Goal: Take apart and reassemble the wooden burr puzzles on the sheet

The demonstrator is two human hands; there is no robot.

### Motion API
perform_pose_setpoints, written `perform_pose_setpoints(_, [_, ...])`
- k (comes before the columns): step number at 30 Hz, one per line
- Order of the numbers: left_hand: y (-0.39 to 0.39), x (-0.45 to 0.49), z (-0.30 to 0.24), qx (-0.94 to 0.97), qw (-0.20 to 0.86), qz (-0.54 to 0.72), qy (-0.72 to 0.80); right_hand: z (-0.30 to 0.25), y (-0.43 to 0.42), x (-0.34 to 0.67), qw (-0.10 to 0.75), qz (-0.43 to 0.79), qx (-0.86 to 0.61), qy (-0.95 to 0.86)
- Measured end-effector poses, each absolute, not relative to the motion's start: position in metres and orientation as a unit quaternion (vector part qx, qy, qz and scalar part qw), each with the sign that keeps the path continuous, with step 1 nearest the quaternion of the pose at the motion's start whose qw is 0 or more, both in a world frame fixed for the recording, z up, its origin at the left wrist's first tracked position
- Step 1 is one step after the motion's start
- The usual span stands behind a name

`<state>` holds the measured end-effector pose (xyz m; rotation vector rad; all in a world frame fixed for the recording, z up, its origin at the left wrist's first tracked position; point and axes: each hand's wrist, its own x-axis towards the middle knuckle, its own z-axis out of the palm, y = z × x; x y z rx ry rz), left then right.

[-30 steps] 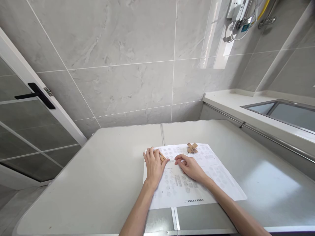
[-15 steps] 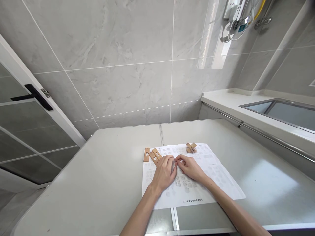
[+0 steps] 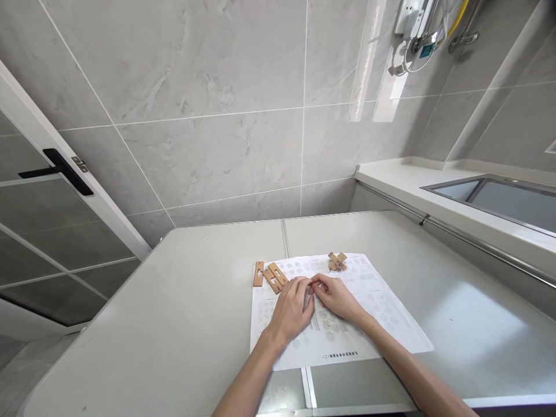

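Note:
My left hand (image 3: 292,305) and my right hand (image 3: 333,295) meet at their fingertips over a white printed sheet (image 3: 351,341). The left fingers curl over, with the thumb a little apart below them. On the right, thumb and index finger are pinched together. Whatever lies between the fingertips is hidden from view. Just beyond my left hand are two slotted wooden pieces (image 3: 272,280) side by side, with dark numbers on them. Another slotted wooden piece (image 3: 258,274) lies to their left, at the sheet's edge. A cross-shaped assembly of wooden pieces (image 3: 337,262) sits on the sheet beyond my right hand.
The sheet lies on a pale table (image 3: 174,324) with a seam down its middle. A tiled wall (image 3: 217,150) rises behind it. At right is a counter with a sink (image 3: 499,200); at left, a door with a black handle (image 3: 67,171).
My left hand has shifted slightly toward me, and its thumb sits lower, showing more of the two slotted pieces and their numbers. My right hand and the wooden assembly have barely moved.

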<state>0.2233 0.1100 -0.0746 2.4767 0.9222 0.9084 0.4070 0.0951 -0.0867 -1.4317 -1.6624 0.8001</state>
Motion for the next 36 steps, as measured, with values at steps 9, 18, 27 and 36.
perform_pose_setpoints(9, [0.1101, 0.2236, -0.0753, 0.874, 0.163, 0.322, 0.327, -0.0854, 0.0951, 0.4065, 0.393, 0.313, -0.564, -0.655])
perform_pose_setpoints(18, [0.1105, 0.2237, -0.0747, 0.873, 0.172, 0.321, 0.323, -0.0856, 0.0949, 0.4069, 0.391, 0.31, -0.567, -0.655])
perform_pose_setpoints(27, [0.1095, 0.2237, -0.0748, 0.872, 0.177, 0.315, 0.329, -0.0863, 0.0948, 0.4066, 0.391, 0.311, -0.564, -0.657])
perform_pose_setpoints(36, [0.1098, 0.2236, -0.0749, 0.873, 0.173, 0.319, 0.327, -0.0865, 0.0954, 0.4074, 0.388, 0.31, -0.565, -0.658])
